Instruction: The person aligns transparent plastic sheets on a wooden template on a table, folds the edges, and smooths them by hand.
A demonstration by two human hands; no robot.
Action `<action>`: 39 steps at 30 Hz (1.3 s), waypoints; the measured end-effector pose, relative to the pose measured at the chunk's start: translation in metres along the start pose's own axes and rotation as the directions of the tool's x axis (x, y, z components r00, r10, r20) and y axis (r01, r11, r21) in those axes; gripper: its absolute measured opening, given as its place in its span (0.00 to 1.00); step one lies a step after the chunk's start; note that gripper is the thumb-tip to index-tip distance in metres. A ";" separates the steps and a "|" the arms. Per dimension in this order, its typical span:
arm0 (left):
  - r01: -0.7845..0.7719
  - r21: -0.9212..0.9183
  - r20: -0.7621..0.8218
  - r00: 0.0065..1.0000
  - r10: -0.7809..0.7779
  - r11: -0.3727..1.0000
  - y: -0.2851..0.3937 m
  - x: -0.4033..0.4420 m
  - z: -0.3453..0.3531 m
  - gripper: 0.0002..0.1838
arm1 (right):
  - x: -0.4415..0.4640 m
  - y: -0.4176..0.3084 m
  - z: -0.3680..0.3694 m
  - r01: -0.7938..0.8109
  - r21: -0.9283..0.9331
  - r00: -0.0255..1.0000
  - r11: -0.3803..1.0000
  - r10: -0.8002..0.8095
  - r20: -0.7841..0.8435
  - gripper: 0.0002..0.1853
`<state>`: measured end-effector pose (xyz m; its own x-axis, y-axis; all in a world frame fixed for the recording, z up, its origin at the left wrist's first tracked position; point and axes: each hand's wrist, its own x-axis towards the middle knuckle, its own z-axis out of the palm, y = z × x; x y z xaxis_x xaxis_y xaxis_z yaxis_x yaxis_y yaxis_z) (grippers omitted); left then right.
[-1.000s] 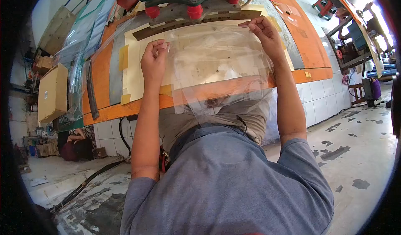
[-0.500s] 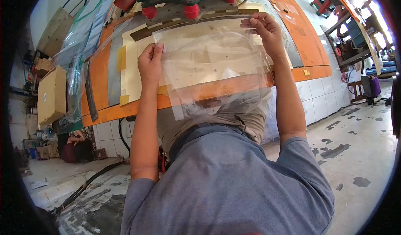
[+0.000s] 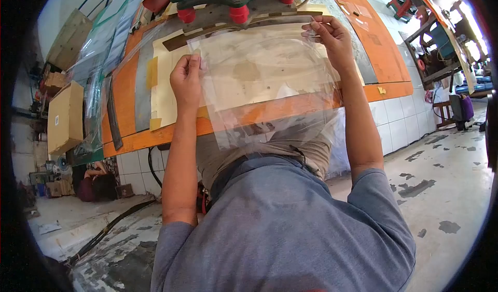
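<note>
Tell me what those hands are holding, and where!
Clear plastic. The left hand pinches its left edge near the top; the right hand, near its upper right corner.

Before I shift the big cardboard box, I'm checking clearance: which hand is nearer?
Left. The left hand is right of the big cardboard box, at the left edge of the clear plastic sheet; the right hand is farther, at the sheet's other side.

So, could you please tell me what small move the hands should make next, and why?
Perhaps ease the clear plastic sheet slightly forward, away from the body: the left hand and right hand pinch its far end near the dark strip, while its near end hangs past the front edge of the orange table.
</note>
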<state>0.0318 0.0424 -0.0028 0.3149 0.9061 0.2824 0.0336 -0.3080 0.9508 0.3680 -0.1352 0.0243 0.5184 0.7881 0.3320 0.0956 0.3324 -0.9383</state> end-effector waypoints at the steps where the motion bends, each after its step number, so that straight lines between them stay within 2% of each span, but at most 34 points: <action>1: -0.047 -0.043 0.005 0.999 0.047 0.998 0.000 -0.001 0.000 0.17 | 0.000 -0.003 0.001 0.000 0.005 1.000 1.000 0.000 0.008 0.14; 3: -0.095 -0.081 0.002 0.995 0.095 0.992 0.002 -0.003 0.000 0.18 | -0.002 -0.011 -0.001 -0.033 -0.171 0.998 0.985 0.025 -0.054 0.16; 5: -0.142 -0.217 0.018 0.989 0.149 0.966 0.007 -0.006 0.000 0.17 | -0.009 -0.014 -0.002 -0.044 -0.143 0.995 0.989 0.031 -0.092 0.16; 6: -0.145 -0.218 0.015 0.988 0.152 0.965 0.011 -0.007 0.000 0.17 | -0.016 -0.026 -0.001 -0.062 -0.152 0.994 0.986 0.046 -0.103 0.15; 8: -0.056 -0.353 0.057 0.995 0.081 0.934 0.021 -0.010 -0.001 0.16 | -0.033 -0.048 0.004 -0.081 -0.149 0.987 0.986 0.059 -0.151 0.15; 12: -0.049 -0.369 0.045 0.996 0.070 0.928 0.062 -0.035 0.002 0.14 | -0.062 -0.069 -0.003 -0.068 -0.153 0.975 0.986 0.034 -0.218 0.16; 14: -0.023 -0.475 0.061 0.996 0.059 0.880 0.076 -0.048 0.001 0.13 | -0.076 -0.076 -0.009 -0.065 -0.152 0.974 0.986 0.029 -0.225 0.17; 18: -0.013 -0.518 0.033 0.999 0.035 0.855 0.098 -0.065 -0.003 0.13 | -0.092 -0.084 -0.001 -0.054 -0.156 0.966 0.986 0.012 -0.259 0.17; 26: -0.095 -0.453 0.025 0.993 0.119 0.887 0.109 -0.069 -0.015 0.10 | -0.108 -0.105 0.011 -0.045 -0.146 0.954 0.988 -0.001 -0.301 0.16; 30: -0.058 -0.437 0.046 0.995 0.087 0.898 0.099 -0.061 -0.021 0.10 | -0.111 -0.118 0.012 -0.016 -0.197 0.950 0.980 -0.046 -0.307 0.15; 33: -0.056 -0.353 0.063 0.994 0.084 0.934 0.105 -0.056 -0.019 0.11 | -0.113 -0.131 0.017 0.056 -0.245 0.949 0.968 -0.127 -0.287 0.15; 35: -0.139 -0.142 0.021 0.990 0.143 0.980 0.110 -0.054 -0.018 0.12 | -0.113 -0.140 0.025 0.150 -0.261 0.913 0.954 -0.235 -0.334 0.16; 37: -0.194 -0.080 0.013 0.981 0.195 0.978 0.110 -0.053 -0.021 0.13 | -0.113 -0.149 0.032 0.194 -0.283 0.900 0.939 -0.285 -0.330 0.17; 39: -0.247 -0.018 0.007 0.969 0.247 0.969 0.111 -0.057 -0.024 0.15 | -0.113 -0.155 0.038 0.284 -0.358 0.855 0.890 -0.404 -0.325 0.17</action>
<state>-0.0052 -0.0359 0.0898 0.3205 0.7996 0.5078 -0.0623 -0.5171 0.8536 0.2625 -0.2562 0.1363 0.6809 0.3714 0.6312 0.5363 0.3340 -0.7751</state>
